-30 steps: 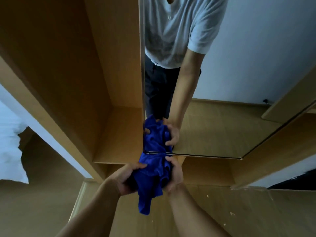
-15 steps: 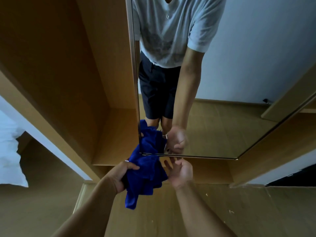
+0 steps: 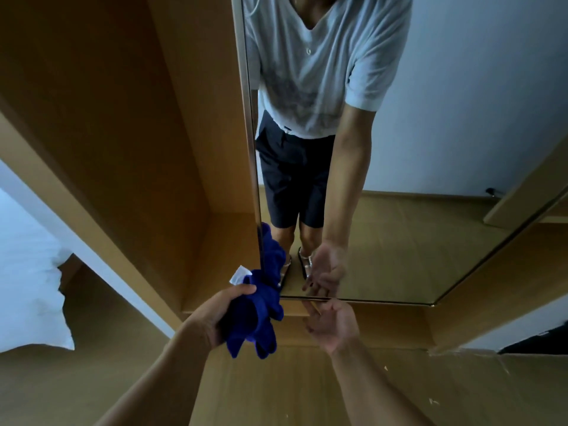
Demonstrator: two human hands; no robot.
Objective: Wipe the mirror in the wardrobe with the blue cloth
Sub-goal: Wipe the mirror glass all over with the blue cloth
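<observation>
**Cloth bunched at the mirror's corner**

Left hand (image 3: 215, 318) grips the blue cloth (image 3: 256, 315) in a wad at the mirror (image 3: 399, 241) (bottom-left corner, probably touching). Right hand (image 3: 333, 324) has let go since a second ago, fingers apart. Risk: the wad smears or slips off the frame edge.

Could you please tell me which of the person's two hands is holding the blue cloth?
The left hand grips the blue cloth; the right hand is open and holds nothing.
</observation>
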